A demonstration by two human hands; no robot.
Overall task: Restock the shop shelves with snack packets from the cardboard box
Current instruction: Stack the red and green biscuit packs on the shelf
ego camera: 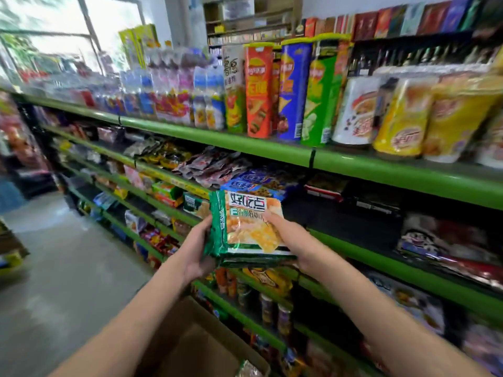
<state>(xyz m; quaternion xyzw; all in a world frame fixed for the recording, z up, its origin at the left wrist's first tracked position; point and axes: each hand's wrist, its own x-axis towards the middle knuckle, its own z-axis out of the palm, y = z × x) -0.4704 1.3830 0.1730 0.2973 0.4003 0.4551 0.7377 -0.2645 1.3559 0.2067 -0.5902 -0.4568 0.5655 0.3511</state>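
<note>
A green and orange snack packet (pixel 249 227) is held up in front of the second green shelf (pixel 353 246), with what looks like a second packet stacked under it. My left hand (pixel 194 248) grips its left edge, thumb on top. My right hand (pixel 288 235) grips the right side, thumb across the printed face. The open cardboard box (pixel 196 341) stands on the floor below my arms, and one packet (pixel 247 371) shows at its lower edge.
The top shelf (pixel 272 148) carries crisp tubes (pixel 258 91), bags and bottles. A dark gap (pixel 340 213) lies on the second shelf right of the held packet, beside blue biscuit packs (pixel 258 180). Lower shelves hold more snacks. Grey aisle floor (pixel 54 268) stretches left.
</note>
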